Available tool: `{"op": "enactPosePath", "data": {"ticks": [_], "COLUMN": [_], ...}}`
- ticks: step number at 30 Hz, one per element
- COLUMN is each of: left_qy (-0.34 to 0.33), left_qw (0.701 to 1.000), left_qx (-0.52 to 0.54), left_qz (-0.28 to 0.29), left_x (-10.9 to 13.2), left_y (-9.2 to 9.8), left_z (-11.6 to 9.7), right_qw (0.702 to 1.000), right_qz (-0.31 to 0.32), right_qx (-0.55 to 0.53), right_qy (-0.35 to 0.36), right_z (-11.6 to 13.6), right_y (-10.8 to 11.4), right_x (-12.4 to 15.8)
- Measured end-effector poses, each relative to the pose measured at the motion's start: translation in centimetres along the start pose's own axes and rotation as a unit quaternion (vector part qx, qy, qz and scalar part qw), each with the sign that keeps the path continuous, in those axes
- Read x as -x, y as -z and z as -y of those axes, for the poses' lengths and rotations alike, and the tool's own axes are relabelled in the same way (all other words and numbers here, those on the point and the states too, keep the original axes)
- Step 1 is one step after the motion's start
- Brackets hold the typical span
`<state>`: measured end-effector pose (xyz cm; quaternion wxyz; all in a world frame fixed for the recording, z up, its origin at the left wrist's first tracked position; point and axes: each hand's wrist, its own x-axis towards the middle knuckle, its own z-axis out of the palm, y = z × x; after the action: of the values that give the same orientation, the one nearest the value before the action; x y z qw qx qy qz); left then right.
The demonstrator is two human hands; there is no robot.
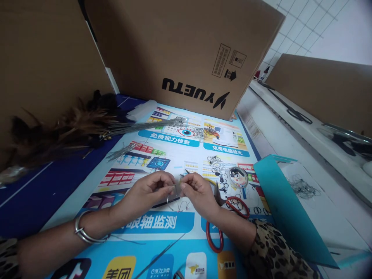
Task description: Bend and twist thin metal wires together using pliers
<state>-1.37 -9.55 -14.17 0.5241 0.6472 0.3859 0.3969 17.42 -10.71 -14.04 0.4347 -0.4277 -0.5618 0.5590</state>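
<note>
My left hand (158,188) and my right hand (200,193) meet over the middle of the printed mat, fingertips pinched. Between them is a thin wire (167,200), bent in a curve below the left fingertips; its finer details are too small to make out. Red-handled scissors (214,237) lie partly under my right wrist. A tool with a yellow handle (209,181) shows just behind the right hand, mostly hidden. A thin wire piece with small loops (182,206) is visible below the fingers. Several dark wires (159,255) rest nearer to me.
Dark wire loops (216,166) are scattered by a round clear dish (238,177). Long wires (148,124) and brown feathers (69,120) lie at left. A large cardboard box (180,50) blocks the back; a teal folder (286,205) stands at right.
</note>
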Motion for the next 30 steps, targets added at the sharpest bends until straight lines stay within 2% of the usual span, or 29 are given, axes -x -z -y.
{"op": "enactPosePath", "data": {"ticks": [8, 16, 25, 30], "left_qy": [0.002, 0.021, 0.012, 0.029], "left_qw": [0.999, 0.999, 0.999, 0.998], "left_qx": [-0.029, 0.012, 0.036, 0.060], "left_qz": [-0.013, -0.041, -0.019, -0.006], "left_x": [0.11, -0.26, -0.39, -0.33], "left_y": [-0.13, 0.17, 0.22, 0.30], "left_z": [-0.09, 0.29, -0.30, -0.32], "right_qw": [1.000, 1.000, 0.989, 0.978], "right_qz": [-0.016, 0.009, 0.017, 0.027], "right_qx": [0.007, 0.011, 0.147, 0.203], "right_qy": [0.008, 0.012, 0.027, 0.049], "right_z": [0.04, 0.45, 0.10, 0.06], "right_y": [-0.10, -0.43, -0.31, -0.22], "right_x": [0.11, 0.01, 0.27, 0.35]}}
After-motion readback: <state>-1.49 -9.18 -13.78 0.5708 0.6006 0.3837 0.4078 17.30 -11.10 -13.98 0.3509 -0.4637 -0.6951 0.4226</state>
